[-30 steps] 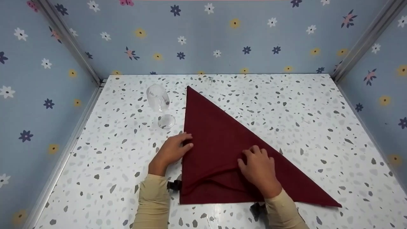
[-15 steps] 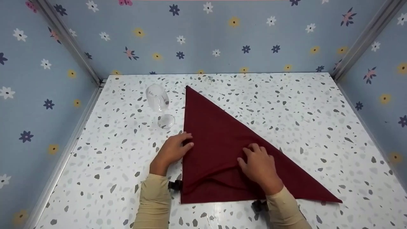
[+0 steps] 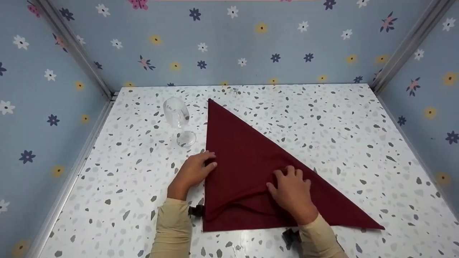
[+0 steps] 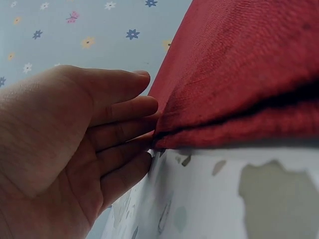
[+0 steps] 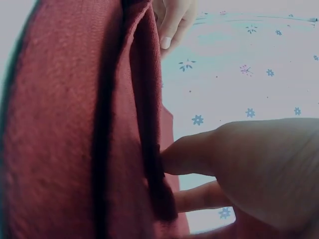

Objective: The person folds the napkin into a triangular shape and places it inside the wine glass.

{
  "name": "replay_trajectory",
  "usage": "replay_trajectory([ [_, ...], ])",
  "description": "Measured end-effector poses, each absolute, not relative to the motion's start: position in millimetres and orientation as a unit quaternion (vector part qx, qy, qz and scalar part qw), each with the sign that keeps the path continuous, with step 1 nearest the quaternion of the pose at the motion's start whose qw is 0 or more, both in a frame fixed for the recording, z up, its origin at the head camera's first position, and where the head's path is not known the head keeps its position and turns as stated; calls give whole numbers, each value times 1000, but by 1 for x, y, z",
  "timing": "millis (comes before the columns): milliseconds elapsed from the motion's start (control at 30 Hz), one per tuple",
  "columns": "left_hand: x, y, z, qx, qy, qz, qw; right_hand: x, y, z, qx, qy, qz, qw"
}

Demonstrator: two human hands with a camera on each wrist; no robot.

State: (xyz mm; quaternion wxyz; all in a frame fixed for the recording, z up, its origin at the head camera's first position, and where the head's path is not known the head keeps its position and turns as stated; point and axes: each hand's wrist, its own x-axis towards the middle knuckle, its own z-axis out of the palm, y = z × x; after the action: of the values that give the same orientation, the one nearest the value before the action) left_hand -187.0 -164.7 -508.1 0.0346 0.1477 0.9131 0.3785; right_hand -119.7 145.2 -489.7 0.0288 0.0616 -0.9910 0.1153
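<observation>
A dark red cloth napkin (image 3: 240, 143), folded into a large triangle, lies on the speckled table. A raised crease runs across its lower part. At its left edge, my left hand (image 3: 192, 172) rests with relaxed fingers touching the cloth; the left wrist view shows the fingertips (image 4: 142, 107) at the folded edge, gripping nothing. My right hand (image 3: 292, 193) rests on the napkin right of its middle, fingers spread and slightly bent. In the right wrist view, its thumb (image 5: 192, 154) touches a fold of the cloth, and some fingertips are hidden.
A clear stemmed glass (image 3: 176, 114) stands upright to the left of the napkin, beyond my left hand. Blue flowered panels (image 3: 229, 43) enclose the white speckled table (image 3: 340, 143) at the back and both sides. Black wrist devices (image 3: 196, 210) sit beneath the wrists.
Both hands and the napkin stay in nearly the same place. Only a slight shift of the whole head view shows.
</observation>
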Motion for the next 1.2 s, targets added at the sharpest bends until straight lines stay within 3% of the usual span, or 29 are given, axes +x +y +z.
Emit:
replay_trajectory([
  [233,-190,-163,-505,145,913,380,41,-117,145,-485,48,-992,114,-21],
  [1033,-185,-148,-503,144,936,321,30,-159,178,-487,84,-986,137,-42],
  [1200,-182,-144,-504,156,933,322,25,-173,191,-490,100,-984,146,-21],
])
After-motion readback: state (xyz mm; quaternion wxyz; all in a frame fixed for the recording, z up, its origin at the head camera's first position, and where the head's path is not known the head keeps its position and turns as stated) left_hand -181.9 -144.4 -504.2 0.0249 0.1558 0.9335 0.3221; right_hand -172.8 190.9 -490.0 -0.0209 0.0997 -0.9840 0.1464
